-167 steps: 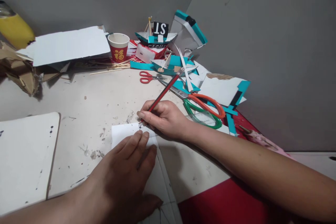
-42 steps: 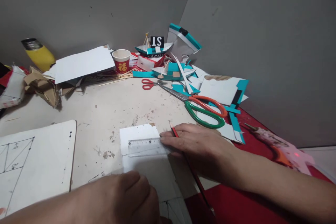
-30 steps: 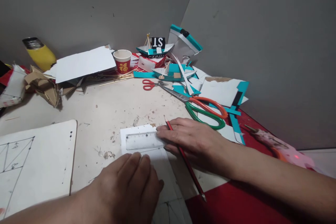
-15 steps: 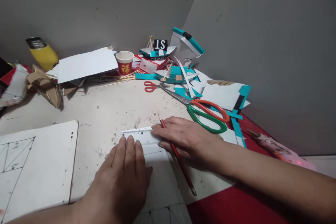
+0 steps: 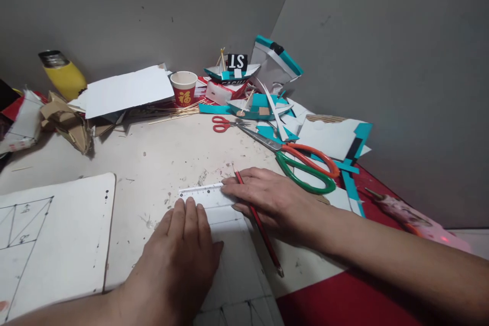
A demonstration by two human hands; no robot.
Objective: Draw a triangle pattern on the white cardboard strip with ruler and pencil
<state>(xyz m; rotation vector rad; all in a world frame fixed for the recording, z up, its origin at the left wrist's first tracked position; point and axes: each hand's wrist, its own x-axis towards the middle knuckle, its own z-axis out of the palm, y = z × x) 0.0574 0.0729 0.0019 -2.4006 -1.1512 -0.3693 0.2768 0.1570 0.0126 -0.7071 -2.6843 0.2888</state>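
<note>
Along the top of a white board with drawn lines lies a clear ruler. My left hand rests on it, fingers stretched out side by side with the tips on the ruler and board. At the ruler's right part, my right hand has its fingertips on the ruler and board edge. It carries a red pencil tucked among its fingers, the point facing away from me. Beyond that hand lie large scissors with an orange and a green handle.
Left stands a second white board with drawn lines. Behind are a yellow bottle, a paper cup, small red scissors, two small boat models and paper scraps. A pink glue gun lies at right, near grey walls.
The view has shifted slightly, so the items at the back sit a little farther right. Both hands stay on the ruler and board, with the pencil still in my right hand.
</note>
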